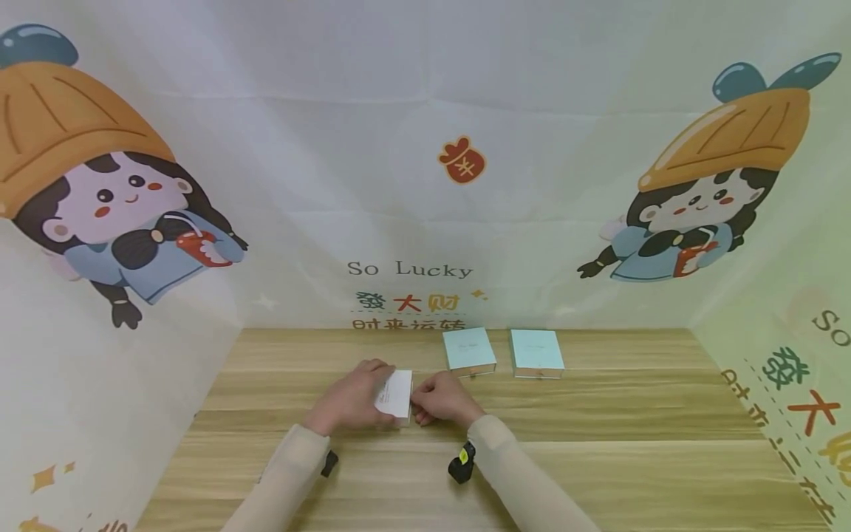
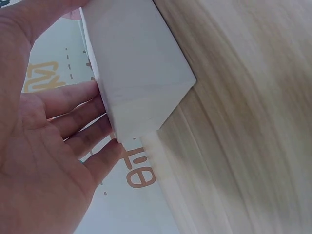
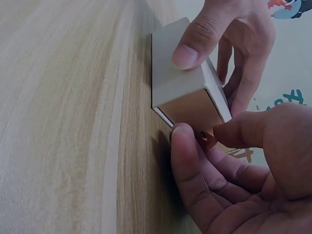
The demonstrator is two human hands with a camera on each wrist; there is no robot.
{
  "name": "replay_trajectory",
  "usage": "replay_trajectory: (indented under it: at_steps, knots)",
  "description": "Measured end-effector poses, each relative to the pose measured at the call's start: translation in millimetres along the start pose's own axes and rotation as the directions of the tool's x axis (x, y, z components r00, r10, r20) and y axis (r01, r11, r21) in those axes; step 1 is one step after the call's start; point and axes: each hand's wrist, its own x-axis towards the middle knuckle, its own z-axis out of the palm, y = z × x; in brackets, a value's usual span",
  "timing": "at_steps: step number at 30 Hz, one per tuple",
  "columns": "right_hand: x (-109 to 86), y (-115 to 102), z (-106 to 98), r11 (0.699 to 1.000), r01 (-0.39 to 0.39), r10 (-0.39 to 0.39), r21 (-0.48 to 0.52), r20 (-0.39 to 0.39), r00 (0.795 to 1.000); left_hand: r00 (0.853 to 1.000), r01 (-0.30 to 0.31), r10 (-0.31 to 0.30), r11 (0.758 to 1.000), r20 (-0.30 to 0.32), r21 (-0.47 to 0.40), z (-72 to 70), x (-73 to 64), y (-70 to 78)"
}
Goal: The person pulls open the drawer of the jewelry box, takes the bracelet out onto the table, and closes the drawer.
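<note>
A small white drawer box [image 1: 399, 391] with faint print on top sits on the wooden table in front of me. My left hand [image 1: 355, 397] holds it from the left, thumb on the near side and fingers on the far side. In the right wrist view the brown drawer front [image 3: 190, 109] faces my right hand [image 1: 444, 399], flush with the sleeve as far as I can see. Thumb and index finger of that hand pinch a small brown pull tab [image 3: 209, 141], mostly hidden by the fingertips.
Two pale blue boxes [image 1: 469, 349] [image 1: 536, 350] stand side by side at the back of the wooden table [image 1: 625, 414]. A printed cloth [image 1: 425, 185] hangs behind the table and at both sides.
</note>
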Motion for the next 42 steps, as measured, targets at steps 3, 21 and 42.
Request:
replay_trajectory:
  at_steps: [3,21,42]
  knots:
    - [-1.1,-1.4,2.4,1.0,-0.007,0.007,0.0,-0.025,1.0,1.0,0.015,-0.015,1.0,0.008,0.006,2.1,0.7,-0.8]
    - [-1.8,-0.2,7.4,0.99,0.038,-0.056,-0.133,-0.136,0.989,0.996,0.078,-0.076,0.996,0.037,-0.041,2.4,2.6,1.8]
    - [-8.3,6.4,-5.9,0.978,0.077,-0.103,-0.192,-0.133,0.986,0.994,0.091,-0.088,0.995,0.058,-0.041,-1.5,2.0,3.5]
